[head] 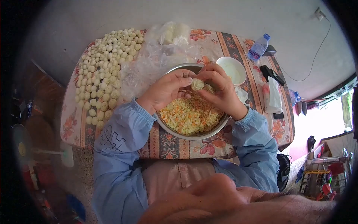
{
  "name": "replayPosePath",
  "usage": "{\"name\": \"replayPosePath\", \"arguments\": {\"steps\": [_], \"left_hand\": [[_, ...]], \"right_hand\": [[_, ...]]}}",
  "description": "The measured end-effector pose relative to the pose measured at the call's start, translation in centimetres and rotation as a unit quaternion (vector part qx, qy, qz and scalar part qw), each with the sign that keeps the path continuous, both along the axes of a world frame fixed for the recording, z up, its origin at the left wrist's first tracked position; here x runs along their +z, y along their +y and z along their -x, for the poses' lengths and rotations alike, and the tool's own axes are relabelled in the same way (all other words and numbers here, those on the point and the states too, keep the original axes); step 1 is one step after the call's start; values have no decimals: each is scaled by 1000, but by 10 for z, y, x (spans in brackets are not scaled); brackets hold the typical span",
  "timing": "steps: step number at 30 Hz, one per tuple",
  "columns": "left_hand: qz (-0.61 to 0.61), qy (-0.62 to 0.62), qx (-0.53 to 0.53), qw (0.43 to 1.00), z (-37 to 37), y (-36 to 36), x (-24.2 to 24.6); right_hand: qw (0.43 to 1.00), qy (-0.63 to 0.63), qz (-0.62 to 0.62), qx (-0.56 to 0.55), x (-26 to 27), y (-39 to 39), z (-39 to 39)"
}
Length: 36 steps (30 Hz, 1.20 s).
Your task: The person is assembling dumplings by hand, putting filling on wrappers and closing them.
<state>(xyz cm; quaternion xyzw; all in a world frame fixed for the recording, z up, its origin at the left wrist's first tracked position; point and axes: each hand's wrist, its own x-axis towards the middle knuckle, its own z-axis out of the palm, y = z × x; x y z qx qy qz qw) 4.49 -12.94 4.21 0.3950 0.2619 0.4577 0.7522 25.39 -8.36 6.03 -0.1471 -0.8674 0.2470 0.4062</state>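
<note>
A small pleated dough bun (197, 84) is held between my two hands over a metal bowl (193, 137). The thumb and fingers of my left hand (170, 88) touch its left side. On its other side, my right hand (221, 89) grips it with the thumb low and the fingers curled above. Chopped filling (190, 114) of pale shreds with orange bits fills much of the bowl below. The bun's underside is hidden. Just beyond my right hand stands a white bowl (231, 70) with something pale inside, too unclear to name.
Many small round dough pieces (103, 70) cover the table's left side. Clear plastic bags (156, 61) lie behind the metal bowl, one around pale rolls (176, 32). To the right are a plastic bottle (258, 47), a black object (271, 74) and a tissue pack (272, 96).
</note>
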Motion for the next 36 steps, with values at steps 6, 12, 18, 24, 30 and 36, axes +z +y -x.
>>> {"name": "replayPosePath", "arguments": {"steps": [6,12,18,24,30,36], "left_hand": [[-16,32,14,999,-1,0,-2],[-5,-49,23,999,-3,2,-1],[-22,-59,16,998,-5,1,1],[-31,-40,-4,999,-2,2,-2],[-8,-31,2,999,-1,0,0],[-22,-16,6,1000,-2,0,1]], "right_hand": [[1000,2,21,11,0,-1,2],[995,26,100,12,2,-5,3],[998,-2,56,11,5,-3,1],[1000,-8,10,5,-1,3,0],[1000,-9,11,5,0,1,-1],[996,12,85,33,4,-4,3]]}}
